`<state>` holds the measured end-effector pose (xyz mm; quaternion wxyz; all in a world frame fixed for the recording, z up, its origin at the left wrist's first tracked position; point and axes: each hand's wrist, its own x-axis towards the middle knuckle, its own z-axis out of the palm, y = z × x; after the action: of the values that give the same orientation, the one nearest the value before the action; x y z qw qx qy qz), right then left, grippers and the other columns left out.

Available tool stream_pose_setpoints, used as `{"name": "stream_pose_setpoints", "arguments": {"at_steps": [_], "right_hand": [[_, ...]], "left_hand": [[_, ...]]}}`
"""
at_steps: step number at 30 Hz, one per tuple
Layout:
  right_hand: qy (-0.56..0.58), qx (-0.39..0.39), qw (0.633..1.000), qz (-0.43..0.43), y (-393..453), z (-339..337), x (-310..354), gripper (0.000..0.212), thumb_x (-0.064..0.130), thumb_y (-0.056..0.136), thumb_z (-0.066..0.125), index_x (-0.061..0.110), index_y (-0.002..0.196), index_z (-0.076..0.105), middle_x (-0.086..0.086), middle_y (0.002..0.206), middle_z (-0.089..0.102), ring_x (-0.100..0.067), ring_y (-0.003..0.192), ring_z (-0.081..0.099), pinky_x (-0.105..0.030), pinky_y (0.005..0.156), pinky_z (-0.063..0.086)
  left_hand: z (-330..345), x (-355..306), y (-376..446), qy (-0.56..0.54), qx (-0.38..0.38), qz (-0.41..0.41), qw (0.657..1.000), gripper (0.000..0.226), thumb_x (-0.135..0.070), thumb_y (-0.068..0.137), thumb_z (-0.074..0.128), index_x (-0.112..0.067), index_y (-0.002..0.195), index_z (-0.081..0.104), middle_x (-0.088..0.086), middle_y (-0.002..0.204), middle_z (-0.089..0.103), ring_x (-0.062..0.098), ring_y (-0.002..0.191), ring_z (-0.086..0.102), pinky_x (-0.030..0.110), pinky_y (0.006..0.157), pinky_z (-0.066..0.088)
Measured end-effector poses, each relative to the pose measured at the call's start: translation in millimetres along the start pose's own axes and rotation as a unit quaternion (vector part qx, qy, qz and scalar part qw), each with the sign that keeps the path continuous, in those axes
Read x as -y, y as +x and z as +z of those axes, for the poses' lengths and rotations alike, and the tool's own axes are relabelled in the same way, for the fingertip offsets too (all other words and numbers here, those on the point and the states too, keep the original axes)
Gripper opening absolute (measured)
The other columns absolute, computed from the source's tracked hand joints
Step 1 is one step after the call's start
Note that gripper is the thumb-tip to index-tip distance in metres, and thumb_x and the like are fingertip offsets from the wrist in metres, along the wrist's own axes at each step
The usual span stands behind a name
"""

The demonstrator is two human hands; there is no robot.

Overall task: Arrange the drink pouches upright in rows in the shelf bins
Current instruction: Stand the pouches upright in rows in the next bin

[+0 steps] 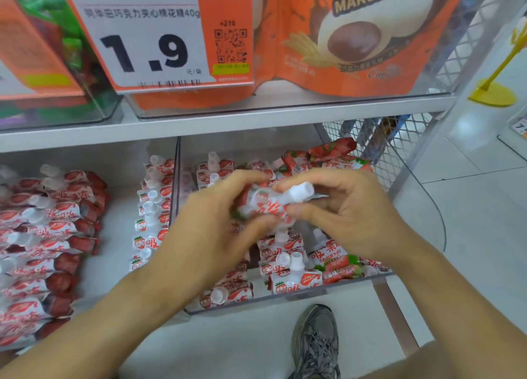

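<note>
orange marshmallow bags, a price tag, a grey sneaker.

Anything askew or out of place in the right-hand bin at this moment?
Yes. At the back right of the bin, a few pouches lie tipped on their sides in a loose heap instead of standing in rows. Both hands, left hand and right hand, hold one pouch sideways above the bin.

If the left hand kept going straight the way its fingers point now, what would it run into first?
The left hand points up and right, its fingers already gripping the held pouch, which the right hand also grips. Past it, probably the loose pouches at the back of the right bin; depth is unclear.
</note>
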<state>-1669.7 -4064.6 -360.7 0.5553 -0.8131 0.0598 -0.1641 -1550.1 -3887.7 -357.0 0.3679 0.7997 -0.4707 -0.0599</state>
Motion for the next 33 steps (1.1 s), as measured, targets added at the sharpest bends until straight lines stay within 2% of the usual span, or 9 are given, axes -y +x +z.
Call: {"name": "stream_pose_setpoints", "arguments": {"at_steps": [3, 6, 10, 13, 17, 20, 28, 31, 33], "right_hand": [[-0.012, 0.054, 0.996, 0.072, 8.8, -11.0, -18.0, 0.041, -0.005, 0.084, 0.071, 0.023, 0.114, 0.067, 0.004, 0.113, 0.072, -0.008, 0.108, 0.068, -0.029, 0.091, 0.057], [-0.137, -0.003, 0.985, 0.106, 25.3, -17.2, -37.9, 0.033, 0.001, 0.086, 0.072, 0.025, 0.108, 0.070, 0.008, 0.104, 0.072, -0.002, 0.095, 0.068, -0.031, 0.089, 0.057], [-0.226, 0.070, 0.966, 0.107, 52.9, 1.4, -36.5, 0.018, 0.017, 0.088, 0.074, 0.020, 0.105, 0.076, 0.012, 0.102, 0.070, 0.019, 0.074, 0.060, 0.000, 0.067, 0.043], [-0.315, 0.060, 0.942, 0.099, 75.7, 8.3, -37.0, 0.028, 0.027, 0.084, 0.078, 0.023, 0.112, 0.073, 0.011, 0.112, 0.067, 0.021, 0.072, 0.055, 0.006, 0.061, 0.033], [-0.396, 0.155, 0.898, 0.112, 97.0, 28.4, -55.9, 0.094, 0.047, 0.068, 0.086, 0.026, 0.147, 0.040, 0.002, 0.152, 0.044, -0.018, 0.132, 0.047, -0.023, 0.103, 0.037], [-0.448, 0.218, 0.855, 0.146, 106.9, 44.1, -69.5, 0.117, 0.060, 0.060, 0.085, 0.029, 0.154, 0.022, -0.002, 0.161, 0.026, -0.028, 0.142, 0.034, -0.041, 0.115, 0.034], [-0.467, 0.209, 0.849, 0.133, 107.8, 41.1, -67.0, 0.090, 0.048, 0.067, 0.086, 0.036, 0.144, 0.042, -0.001, 0.142, 0.049, -0.027, 0.125, 0.051, -0.036, 0.101, 0.044], [-0.442, 0.177, 0.872, 0.108, 107.5, 34.5, -64.3, 0.060, 0.019, 0.078, 0.078, 0.037, 0.132, 0.057, 0.004, 0.135, 0.058, -0.023, 0.118, 0.057, -0.033, 0.097, 0.048], [-0.430, 0.137, 0.888, 0.089, 104.0, 26.3, -57.8, 0.059, 0.002, 0.078, 0.065, 0.040, 0.122, 0.064, 0.007, 0.128, 0.064, -0.021, 0.112, 0.061, -0.033, 0.092, 0.051]], "left_hand": [[-18.2, 2.3, -2.3, -0.001, -0.046, -0.057, 0.997, 0.052, -0.061, 0.060, 0.071, -0.031, 0.102, 0.069, -0.019, 0.082, 0.071, -0.003, 0.073, 0.066, 0.023, 0.068, 0.056], [-35.8, 8.4, -10.5, -0.049, -0.105, -0.092, 0.989, 0.042, -0.056, 0.058, 0.074, -0.029, 0.090, 0.070, -0.018, 0.074, 0.072, -0.004, 0.067, 0.068, 0.016, 0.061, 0.054], [-52.8, 26.3, -26.4, -0.060, -0.155, -0.127, 0.978, 0.046, -0.067, 0.056, 0.078, -0.034, 0.087, 0.069, -0.019, 0.075, 0.072, 0.009, 0.066, 0.071, 0.031, 0.061, 0.059], [-62.1, 35.3, -38.2, -0.082, -0.179, -0.144, 0.970, 0.055, -0.076, 0.052, 0.074, -0.036, 0.090, 0.069, -0.015, 0.078, 0.074, 0.017, 0.068, 0.072, 0.041, 0.068, 0.060], [-61.6, 33.6, -45.2, -0.060, -0.157, -0.162, 0.972, 0.042, -0.065, 0.058, 0.076, -0.029, 0.079, 0.069, -0.019, 0.069, 0.071, 0.008, 0.060, 0.069, 0.028, 0.054, 0.056], [-55.8, 33.6, -44.4, -0.096, -0.141, -0.171, 0.970, 0.029, -0.047, 0.063, 0.077, -0.023, 0.077, 0.069, -0.013, 0.070, 0.073, 0.007, 0.060, 0.069, 0.023, 0.054, 0.054], [-49.6, 36.1, -42.7, -0.143, -0.131, -0.171, 0.966, 0.022, -0.041, 0.072, 0.075, -0.028, 0.088, 0.067, -0.022, 0.081, 0.072, -0.003, 0.072, 0.069, 0.014, 0.059, 0.055], [-48.4, 33.9, -42.5, -0.131, -0.136, -0.168, 0.968, 0.021, -0.041, 0.072, 0.075, -0.027, 0.085, 0.067, -0.022, 0.078, 0.071, -0.004, 0.070, 0.068, 0.008, 0.054, 0.049], [-48.5, 32.7, -42.0, -0.130, -0.138, -0.165, 0.968, 0.021, -0.040, 0.072, 0.075, -0.026, 0.084, 0.067, -0.021, 0.076, 0.071, -0.004, 0.069, 0.067, 0.007, 0.052, 0.048]]}}
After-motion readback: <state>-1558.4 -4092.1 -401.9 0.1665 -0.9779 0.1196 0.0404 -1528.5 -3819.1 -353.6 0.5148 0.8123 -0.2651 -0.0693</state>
